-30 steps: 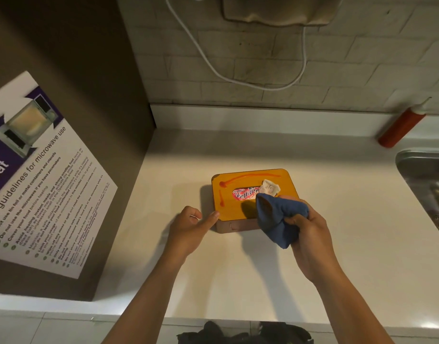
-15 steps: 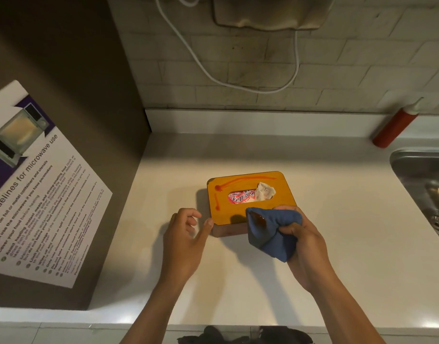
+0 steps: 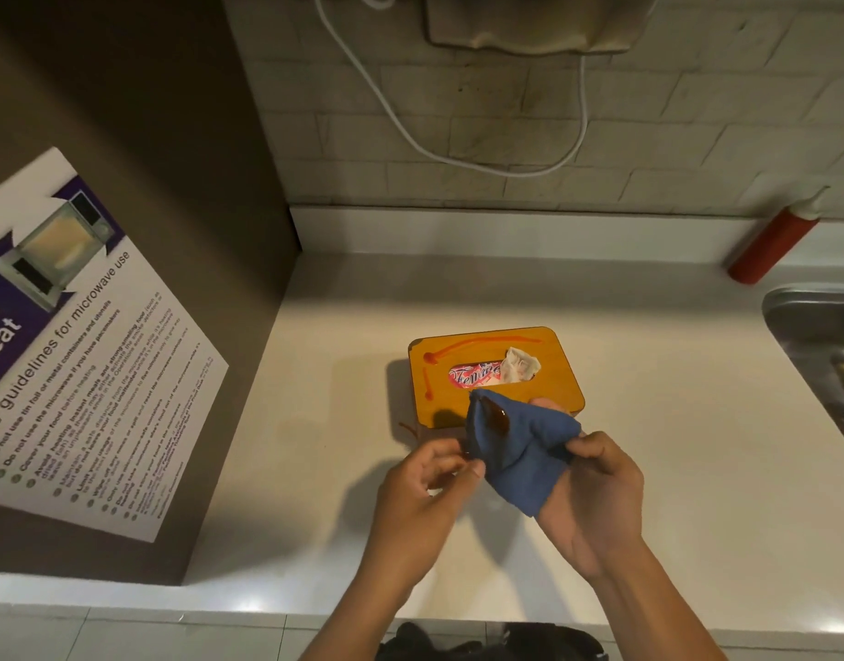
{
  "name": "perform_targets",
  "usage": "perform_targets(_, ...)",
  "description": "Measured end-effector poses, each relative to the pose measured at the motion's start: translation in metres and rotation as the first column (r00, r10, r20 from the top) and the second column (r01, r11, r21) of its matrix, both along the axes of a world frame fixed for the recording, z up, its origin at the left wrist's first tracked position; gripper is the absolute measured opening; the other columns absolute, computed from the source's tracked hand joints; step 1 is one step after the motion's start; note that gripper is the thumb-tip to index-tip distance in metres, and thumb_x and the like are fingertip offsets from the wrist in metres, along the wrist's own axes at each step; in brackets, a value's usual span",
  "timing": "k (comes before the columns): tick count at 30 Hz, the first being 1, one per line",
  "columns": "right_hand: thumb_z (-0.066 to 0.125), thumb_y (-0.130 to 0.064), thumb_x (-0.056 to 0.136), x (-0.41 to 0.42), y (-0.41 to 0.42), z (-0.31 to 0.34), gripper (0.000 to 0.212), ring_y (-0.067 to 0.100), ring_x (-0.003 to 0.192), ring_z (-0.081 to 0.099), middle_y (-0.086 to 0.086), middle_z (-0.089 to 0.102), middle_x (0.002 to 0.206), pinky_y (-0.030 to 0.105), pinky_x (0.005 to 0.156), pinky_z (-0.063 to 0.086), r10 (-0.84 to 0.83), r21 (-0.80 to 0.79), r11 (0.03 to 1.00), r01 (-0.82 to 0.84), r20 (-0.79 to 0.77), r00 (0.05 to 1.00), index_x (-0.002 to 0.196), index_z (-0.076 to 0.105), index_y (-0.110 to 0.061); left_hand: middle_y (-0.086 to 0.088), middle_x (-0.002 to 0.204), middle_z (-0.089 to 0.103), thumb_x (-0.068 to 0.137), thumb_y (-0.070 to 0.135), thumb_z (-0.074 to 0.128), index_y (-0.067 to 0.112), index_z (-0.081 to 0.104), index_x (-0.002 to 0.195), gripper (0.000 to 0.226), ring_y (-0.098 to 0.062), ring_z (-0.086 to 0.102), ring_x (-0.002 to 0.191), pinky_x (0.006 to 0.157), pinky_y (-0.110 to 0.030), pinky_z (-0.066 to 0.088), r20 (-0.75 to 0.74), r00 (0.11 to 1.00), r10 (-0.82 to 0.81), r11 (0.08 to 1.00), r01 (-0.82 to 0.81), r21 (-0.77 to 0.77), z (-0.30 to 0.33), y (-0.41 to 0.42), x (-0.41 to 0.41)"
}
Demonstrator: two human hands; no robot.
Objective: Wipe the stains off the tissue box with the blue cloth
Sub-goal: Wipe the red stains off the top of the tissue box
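An orange-topped tissue box (image 3: pixel 553 376) lies on the pale counter (image 3: pixel 315 422), a white tissue poking from its slot. Red sauce streaks run along its far edge and down its left side. The blue cloth (image 3: pixel 525 450) hangs just in front of the box, above the counter, with a dark red smear on its upper left fold. My right hand (image 3: pixel 596 489) grips the cloth's right side. My left hand (image 3: pixel 425 489) pinches the cloth's left edge between thumb and fingers. Neither hand touches the box.
A red squeeze bottle (image 3: pixel 773 238) leans against the back wall at the right. A steel sink (image 3: pixel 821 336) is at the far right. A brown cabinet side with a microwave poster (image 3: pixel 76 355) walls off the left. A white cable (image 3: pixel 458 157) loops on the tiled wall.
My left hand left the box's front left corner and moved right to take the cloth's edge. My right hand drew the cloth back off the box, showing a sauce smear.
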State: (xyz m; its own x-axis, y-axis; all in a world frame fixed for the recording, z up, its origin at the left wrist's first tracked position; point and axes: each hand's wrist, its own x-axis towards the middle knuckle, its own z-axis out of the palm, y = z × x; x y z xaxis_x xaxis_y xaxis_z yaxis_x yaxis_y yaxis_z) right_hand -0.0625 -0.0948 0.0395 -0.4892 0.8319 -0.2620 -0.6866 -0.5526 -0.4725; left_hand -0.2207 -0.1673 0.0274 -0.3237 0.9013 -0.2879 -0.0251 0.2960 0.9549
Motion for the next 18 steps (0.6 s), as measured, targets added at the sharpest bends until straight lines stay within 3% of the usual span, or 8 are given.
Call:
perform_targets(3,0.06,-0.038,0.09,-0.003,-0.009,0.004,0.051,0.036,0.13,0.048,0.016,0.051,0.141,0.048,0.113,0.033,-0.014,-0.065,0.998,0.011,-0.035,0.999,0.131,0.054,-0.009,0.013,0.096,0.079,0.079,0.047,0.075,0.044,0.076,0.096,0.017,-0.013,0.073,0.096,0.09,-0.035,0.057,-0.016,1.0,0.004,0.999,-0.003,0.053,0.0,0.001,0.002)
perform_targets(7,0.055,-0.039,0.092,-0.003,-0.012,-0.001,0.046,0.037,0.129,0.053,0.016,0.053,0.143,0.052,0.108,0.039,-0.041,-0.172,0.984,0.046,0.03,0.999,0.128,0.06,-0.01,0.012,0.096,0.078,0.071,0.06,0.07,0.045,0.075,0.096,0.03,-0.014,0.072,0.096,0.091,-0.037,0.058,-0.034,0.999,-0.018,0.998,0.02,0.06,-0.003,0.001,0.0)
perform_targets(9,0.057,-0.033,0.088,-0.004,-0.012,-0.002,0.043,0.037,0.128,0.053,0.016,0.056,0.14,0.052,0.106,0.04,-0.059,-0.152,0.986,0.065,0.046,0.997,0.124,0.061,-0.009,0.013,0.097,0.078,0.077,0.055,0.072,0.043,0.074,0.097,0.024,-0.012,0.072,0.098,0.09,-0.034,0.058,-0.038,0.999,-0.018,0.999,0.019,0.035,-0.004,0.0,0.0)
perform_targets(12,0.086,-0.023,0.06,-0.005,-0.009,-0.004,0.051,0.037,0.115,0.062,0.019,0.063,0.127,0.052,0.098,0.05,-0.075,-0.083,0.994,0.074,-0.018,0.997,0.106,0.07,-0.008,0.015,0.097,0.077,0.096,0.029,0.07,0.03,0.073,0.1,0.005,-0.004,0.07,0.092,0.08,-0.024,0.055,0.01,1.0,0.0,1.0,0.0,0.006,-0.004,-0.001,0.001)
perform_targets(14,0.092,-0.018,0.047,-0.005,-0.008,-0.005,0.058,0.037,0.116,0.061,0.02,0.062,0.127,0.053,0.102,0.046,-0.071,-0.081,0.994,0.072,0.014,0.997,0.1,0.072,-0.006,0.013,0.099,0.078,0.101,0.018,0.062,0.024,0.069,0.106,0.011,-0.003,0.071,0.088,0.075,-0.022,0.054,0.064,0.998,0.011,1.0,-0.011,-0.009,-0.002,0.0,-0.001)
perform_targets(18,0.091,-0.017,0.053,-0.005,-0.008,-0.016,0.063,0.045,0.124,0.052,0.021,0.058,0.133,0.058,0.104,0.042,-0.011,-0.071,0.997,0.014,0.05,0.999,0.11,0.07,-0.002,-0.002,0.113,0.077,0.104,0.014,0.054,0.014,0.065,0.117,0.017,-0.019,0.074,0.104,0.082,-0.032,0.059,0.248,0.968,0.027,1.0,-0.022,-0.022,0.003,0.001,-0.011)
